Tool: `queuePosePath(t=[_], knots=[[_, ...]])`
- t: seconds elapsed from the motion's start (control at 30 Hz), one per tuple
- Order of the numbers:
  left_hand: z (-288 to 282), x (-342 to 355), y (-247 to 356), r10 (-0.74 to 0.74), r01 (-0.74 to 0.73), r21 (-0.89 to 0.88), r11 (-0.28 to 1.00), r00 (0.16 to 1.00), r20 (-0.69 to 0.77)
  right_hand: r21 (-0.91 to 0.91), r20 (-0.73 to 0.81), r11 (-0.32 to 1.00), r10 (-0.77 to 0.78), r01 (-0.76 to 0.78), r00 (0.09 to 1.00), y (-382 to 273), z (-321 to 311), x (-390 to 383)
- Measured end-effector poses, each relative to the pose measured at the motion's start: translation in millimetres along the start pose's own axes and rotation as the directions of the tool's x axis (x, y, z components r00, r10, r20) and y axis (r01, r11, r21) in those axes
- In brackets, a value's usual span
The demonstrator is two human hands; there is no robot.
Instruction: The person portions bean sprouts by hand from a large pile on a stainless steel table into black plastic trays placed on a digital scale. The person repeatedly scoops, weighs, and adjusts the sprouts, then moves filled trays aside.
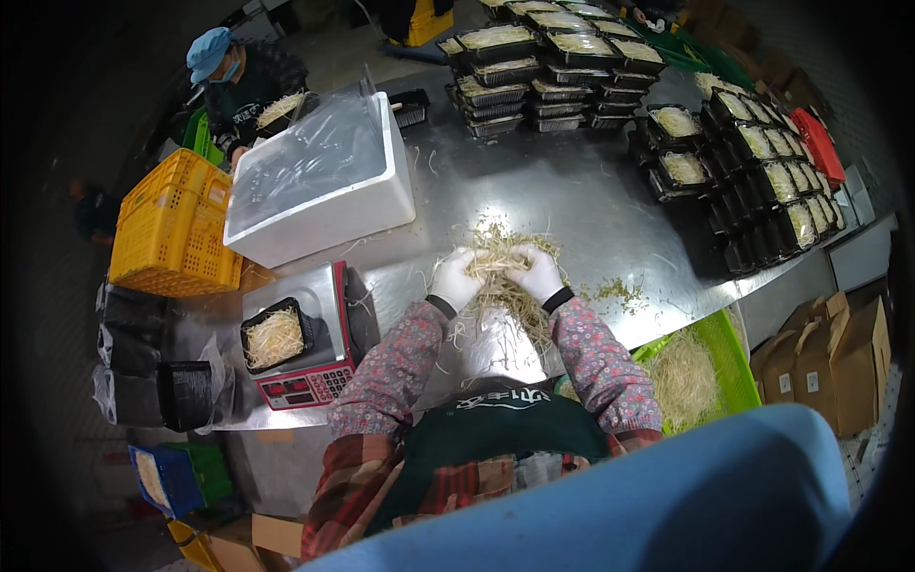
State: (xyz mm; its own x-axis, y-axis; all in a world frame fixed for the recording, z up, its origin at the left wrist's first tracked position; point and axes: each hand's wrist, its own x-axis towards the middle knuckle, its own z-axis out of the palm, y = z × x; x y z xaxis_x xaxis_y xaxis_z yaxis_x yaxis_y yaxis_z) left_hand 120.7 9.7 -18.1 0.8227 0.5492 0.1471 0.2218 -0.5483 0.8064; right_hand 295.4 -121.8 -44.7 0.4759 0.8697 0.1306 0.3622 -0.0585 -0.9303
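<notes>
Both my hands wear white gloves and meet over the metal table, closed on one bunch of bean sprouts. My left hand grips its left side and my right hand its right side. Loose strands hang toward me below the hands, and more sprouts lie just beyond them. Small greenish bits are scattered to the right of my right hand. To the left, a black tray of sprouts rests on a red digital scale.
A white foam box and yellow crates stand left, near a co-worker holding a filled tray. Stacked sprout trays fill the far side, more the right. A green crate of sprouts sits by the right edge.
</notes>
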Motion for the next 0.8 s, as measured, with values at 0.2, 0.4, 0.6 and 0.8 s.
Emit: queuePosePath(t=[0.2,0.4,0.6,0.8], knots=[[-62.2,0.8,78.9,0.048,-0.075,-0.292,0.954,0.994,-0.099,0.215,0.184,0.967,-0.174,0.133,0.967,-119.9,-47.7,13.7],[-76.1,-16.5,95.2,-0.034,0.014,-0.191,0.982,0.994,-0.099,0.159,0.214,0.968,-0.228,0.196,0.950,-132.5,-50.2,18.0],[-73.7,-50.8,39.5,-0.098,0.086,-0.093,0.992,0.987,-0.129,0.012,0.147,0.997,-0.077,0.076,0.986,-76.3,-63.0,-7.5],[-39.7,-157.6,-27.8,-0.266,0.289,0.242,0.926,0.956,-0.125,-0.427,-0.311,0.879,0.079,-0.214,0.947,59.0,-93.6,-80.4]])
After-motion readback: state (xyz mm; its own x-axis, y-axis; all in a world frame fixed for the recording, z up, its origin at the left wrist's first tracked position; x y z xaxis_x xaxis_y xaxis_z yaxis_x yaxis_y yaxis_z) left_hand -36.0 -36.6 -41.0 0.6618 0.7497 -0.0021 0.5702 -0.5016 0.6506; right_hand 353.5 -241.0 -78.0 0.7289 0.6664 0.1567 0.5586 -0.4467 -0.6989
